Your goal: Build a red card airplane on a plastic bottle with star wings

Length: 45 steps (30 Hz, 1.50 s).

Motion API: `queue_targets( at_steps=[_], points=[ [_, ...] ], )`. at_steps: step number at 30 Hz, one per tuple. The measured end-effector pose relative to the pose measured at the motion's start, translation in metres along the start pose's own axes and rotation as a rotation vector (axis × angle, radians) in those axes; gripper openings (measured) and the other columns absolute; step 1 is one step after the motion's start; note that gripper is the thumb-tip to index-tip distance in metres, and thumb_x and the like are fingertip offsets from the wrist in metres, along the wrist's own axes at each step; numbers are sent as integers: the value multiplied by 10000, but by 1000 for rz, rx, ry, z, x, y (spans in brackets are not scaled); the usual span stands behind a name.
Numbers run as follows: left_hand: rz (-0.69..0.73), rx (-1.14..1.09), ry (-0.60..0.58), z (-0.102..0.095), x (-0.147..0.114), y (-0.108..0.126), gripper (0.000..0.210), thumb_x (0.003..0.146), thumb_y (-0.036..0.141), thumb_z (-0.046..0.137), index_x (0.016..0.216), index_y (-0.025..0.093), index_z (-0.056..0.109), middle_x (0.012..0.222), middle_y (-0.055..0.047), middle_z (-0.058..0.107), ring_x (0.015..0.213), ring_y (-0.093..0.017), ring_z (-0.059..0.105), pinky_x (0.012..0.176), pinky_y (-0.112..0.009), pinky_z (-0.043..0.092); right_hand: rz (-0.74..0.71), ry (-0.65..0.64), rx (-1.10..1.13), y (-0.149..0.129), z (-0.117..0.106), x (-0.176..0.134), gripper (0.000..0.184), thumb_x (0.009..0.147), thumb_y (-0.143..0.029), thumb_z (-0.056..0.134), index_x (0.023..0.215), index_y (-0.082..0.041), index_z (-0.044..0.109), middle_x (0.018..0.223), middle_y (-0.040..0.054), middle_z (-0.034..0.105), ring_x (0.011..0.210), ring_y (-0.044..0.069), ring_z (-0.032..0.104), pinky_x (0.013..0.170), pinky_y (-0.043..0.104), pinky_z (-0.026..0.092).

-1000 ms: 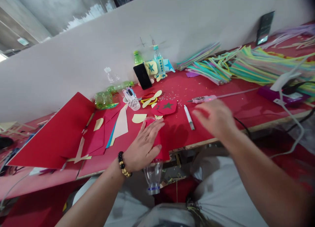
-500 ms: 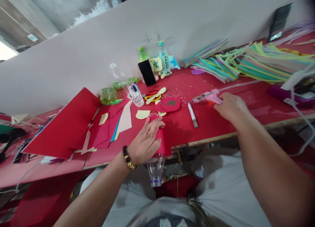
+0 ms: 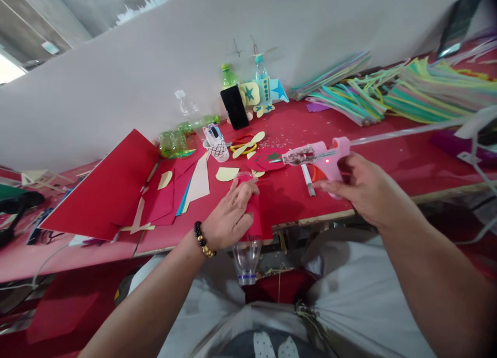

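Observation:
My left hand (image 3: 230,216) presses, fingers curled, on a clear plastic bottle (image 3: 247,257) lying on its side at the table edge. Red paper (image 3: 255,223) covers the bottle's middle, and its capped neck points towards me. Raised above the table, a pink hot glue gun (image 3: 330,158) with a red light glowing is gripped in my right hand (image 3: 365,187). Its nozzle points left, over red paper cut-outs (image 3: 264,160), one bearing a dark star. Partly hidden below the gun lies a white marker (image 3: 309,184).
A cup of pens (image 3: 218,149), yellow-handled scissors (image 3: 243,151) and paper pieces (image 3: 198,179) lie ahead. Behind stand a phone (image 3: 234,108) and a decorated bottle (image 3: 264,86). Pipe cleaners (image 3: 423,94) cover the back right; a large red board (image 3: 104,187) leans at left.
My right hand has lifted the glue gun off the table and brought it left and nearer to me. My left hand stays on the paper-covered bottle.

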<state>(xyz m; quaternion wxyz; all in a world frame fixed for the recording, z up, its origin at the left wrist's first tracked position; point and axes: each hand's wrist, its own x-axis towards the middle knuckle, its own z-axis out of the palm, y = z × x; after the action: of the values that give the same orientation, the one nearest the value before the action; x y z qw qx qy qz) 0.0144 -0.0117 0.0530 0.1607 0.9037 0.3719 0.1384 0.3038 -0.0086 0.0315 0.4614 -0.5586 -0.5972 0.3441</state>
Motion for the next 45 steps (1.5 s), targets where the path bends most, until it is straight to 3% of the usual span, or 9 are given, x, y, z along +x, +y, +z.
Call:
queue_targets(
  at_steps=[3, 6, 8, 11, 14, 17, 21, 29, 45],
  points=[
    [-2, 2, 2, 0, 1, 1, 340, 802, 110, 372, 1130, 193, 391, 1203, -117, 490, 1362, -263, 349, 1167, -511, 241, 100, -127, 220, 2, 5, -4, 358, 724, -360, 756, 989, -217, 563, 830, 30, 699, 690, 170, 649, 566, 258, 486],
    [-22, 8, 35, 2, 4, 3, 337, 764, 99, 406, 1087, 196, 411, 1141, -97, 509, 1315, -269, 393, 1163, -505, 240, 85, -48, 205, 2, 10, -7, 263, 792, -446, 689, 864, -205, 610, 635, -16, 634, 510, 106, 524, 468, 224, 398],
    [-33, -16, 77, 5, 6, 3, 345, 727, 97, 438, 1057, 199, 430, 1103, -85, 523, 1278, -278, 423, 1121, -487, 308, 91, -22, 167, 2, 13, -8, 289, 828, -484, 635, 790, -197, 636, 574, -27, 575, 472, 93, 467, 443, 222, 360],
    [-46, -54, 130, 8, 7, 2, 371, 690, 106, 476, 1047, 203, 447, 1106, -82, 532, 1251, -290, 451, 1027, -453, 401, 104, -116, 149, 3, 16, -7, 276, 822, -463, 639, 876, -195, 675, 667, -4, 630, 519, 112, 512, 473, 235, 386],
    [-50, -84, 161, 9, 7, -1, 392, 700, 113, 483, 1076, 215, 444, 1128, -73, 555, 1277, -280, 455, 1003, -437, 415, 22, -233, 111, 3, 19, -3, 304, 826, -400, 632, 1043, -190, 669, 888, 40, 710, 741, 180, 635, 659, 283, 482],
    [-36, -122, 176, 10, 6, -4, 376, 726, 120, 469, 1084, 230, 437, 1139, -65, 577, 1297, -266, 462, 997, -425, 422, -69, -272, -12, 2, 25, 1, 280, 840, -352, 602, 1042, -168, 664, 951, 57, 716, 880, 226, 649, 796, 325, 481],
    [-19, -167, 195, 13, 5, -10, 360, 760, 126, 462, 1101, 231, 423, 1195, -83, 570, 1319, -269, 452, 1038, -451, 394, -82, -282, -129, 3, 34, 3, 311, 833, -272, 596, 1118, -153, 634, 971, 63, 709, 866, 218, 638, 791, 311, 464],
    [-4, -174, 228, 16, 8, -12, 374, 750, 129, 518, 1092, 220, 400, 1114, -87, 558, 1266, -291, 503, 1034, -484, 390, -100, -296, -305, 4, 43, 5, 368, 821, -231, 592, 1173, -127, 611, 950, 84, 703, 782, 193, 615, 681, 255, 407],
    [-33, -148, 220, 16, 12, -7, 368, 745, 127, 523, 1076, 232, 401, 1093, -78, 579, 1230, -290, 533, 1012, -490, 408, -102, -315, -366, -2, 53, 12, 374, 819, -197, 555, 1185, -134, 602, 1023, 115, 712, 880, 227, 639, 716, 260, 412]
  ],
)
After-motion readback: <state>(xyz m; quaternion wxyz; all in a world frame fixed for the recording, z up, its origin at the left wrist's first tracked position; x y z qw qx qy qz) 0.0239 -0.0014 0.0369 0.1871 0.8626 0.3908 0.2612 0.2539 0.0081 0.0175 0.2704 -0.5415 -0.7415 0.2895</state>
